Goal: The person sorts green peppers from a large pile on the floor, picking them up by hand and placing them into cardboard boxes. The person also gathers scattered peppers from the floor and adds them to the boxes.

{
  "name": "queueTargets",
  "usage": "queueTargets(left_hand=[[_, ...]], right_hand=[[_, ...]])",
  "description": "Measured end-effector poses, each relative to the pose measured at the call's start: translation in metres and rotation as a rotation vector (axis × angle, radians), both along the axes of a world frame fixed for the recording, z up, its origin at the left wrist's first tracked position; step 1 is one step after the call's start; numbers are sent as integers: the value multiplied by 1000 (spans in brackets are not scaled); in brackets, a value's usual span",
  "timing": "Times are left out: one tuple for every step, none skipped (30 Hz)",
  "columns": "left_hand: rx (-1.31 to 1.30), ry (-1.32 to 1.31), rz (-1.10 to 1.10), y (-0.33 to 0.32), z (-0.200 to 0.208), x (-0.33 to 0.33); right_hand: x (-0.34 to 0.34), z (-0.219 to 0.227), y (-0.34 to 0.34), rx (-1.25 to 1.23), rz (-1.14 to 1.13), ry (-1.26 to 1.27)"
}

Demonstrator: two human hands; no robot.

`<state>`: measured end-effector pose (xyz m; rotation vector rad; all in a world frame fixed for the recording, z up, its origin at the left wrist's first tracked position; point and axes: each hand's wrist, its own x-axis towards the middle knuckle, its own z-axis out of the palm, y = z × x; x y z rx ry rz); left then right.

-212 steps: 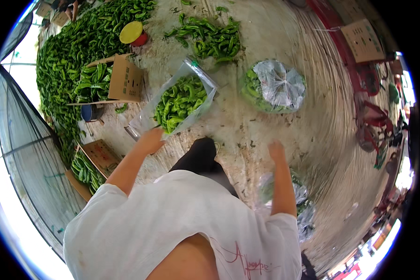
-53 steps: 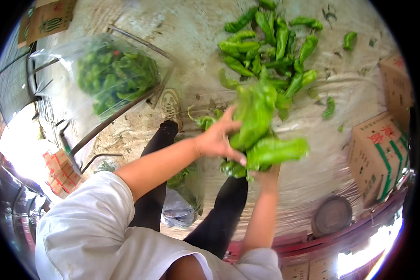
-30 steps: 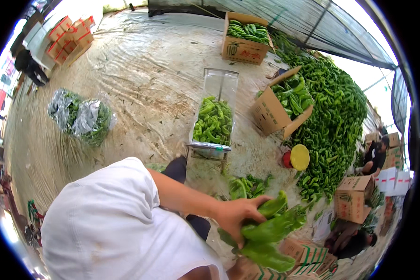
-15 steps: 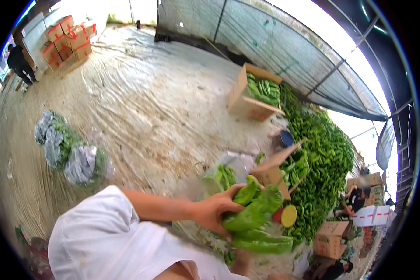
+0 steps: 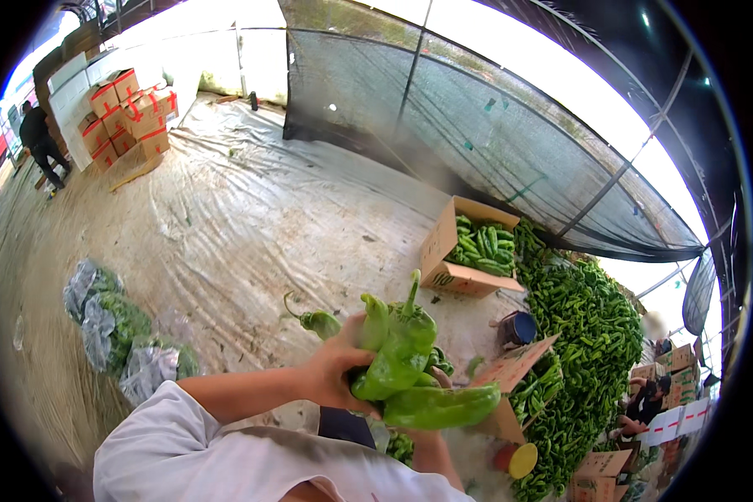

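Note:
My left hand is closed round a bunch of large green peppers, held up in front of my body. One long pepper in the bunch points to the right. Beyond the left hand's knuckles a pepper with a curled stem sticks out. From below, my right forearm comes up behind the bunch. Of my right hand only a little shows past the peppers, where it grips them from the far side; most of its fingers are hidden.
A big heap of green peppers lies at right. Beside it stand an open carton of peppers, another open carton, a dark bucket and a red-and-yellow container. Bagged greens lie left; stacked cartons stand far back. People work at both sides.
The peppers, with my left hand round them, have moved left and up. A curled-stem pepper now shows beyond the left hand. The view has tilted upward, and part of my right hand has appeared.

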<state>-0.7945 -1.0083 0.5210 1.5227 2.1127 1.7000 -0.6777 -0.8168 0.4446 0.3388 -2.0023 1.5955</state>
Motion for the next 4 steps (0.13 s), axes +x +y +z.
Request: queueTargets(left_hand=[[-8, 13, -15, 10, 3, -24], [9, 36, -38, 23, 6, -48], [32, 59, -56, 37, 7, -73], [53, 84, -75, 52, 9, -99]], right_hand=[[-23, 4, 9, 56, -33, 54], [-45, 3, 22, 193, -110, 19], [-65, 0, 37, 335, -184, -16], [-92, -1, 53, 343, -190, 0]])
